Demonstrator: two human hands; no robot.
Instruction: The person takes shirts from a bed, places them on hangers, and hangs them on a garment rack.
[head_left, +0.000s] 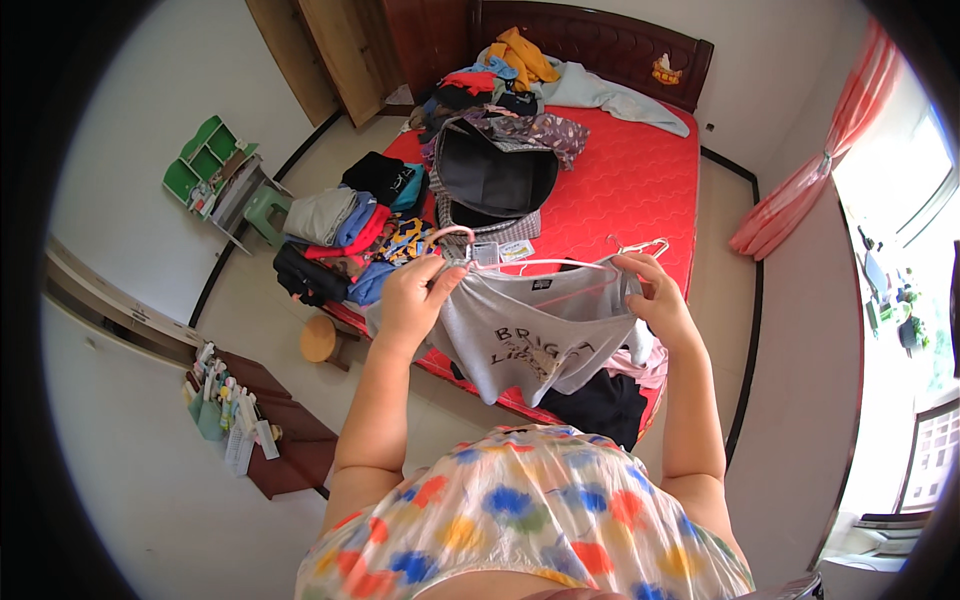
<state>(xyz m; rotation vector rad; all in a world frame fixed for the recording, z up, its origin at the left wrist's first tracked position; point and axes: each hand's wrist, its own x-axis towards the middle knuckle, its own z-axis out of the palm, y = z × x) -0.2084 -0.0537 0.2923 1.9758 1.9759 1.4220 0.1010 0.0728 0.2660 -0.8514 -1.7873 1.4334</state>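
Observation:
A grey T-shirt (490, 350) with dark printing on its chest hangs spread between my two hands, above the near side of the bed. A pale pink hanger (540, 265) runs across its neckline, partly inside the shirt. With thumb and fingers closed, my left hand (408, 305) grips the shirt's left shoulder beside the hanger. My right hand (662, 305) pinches the opposite shoulder, its fingers bent over the cloth. A pink curved loop (450, 232) rises beside my left hand; whether it belongs to the same hanger, I cannot tell.
The bed's red mattress (630, 180) bears an open checked storage bag (495, 170), folded clothes (325, 215), a loose clothes heap (490, 85) and black garments (600, 405). More hangers (645, 245) lie right. A wooden stool (320, 340) stands left; a curtained window (900, 200) is far right.

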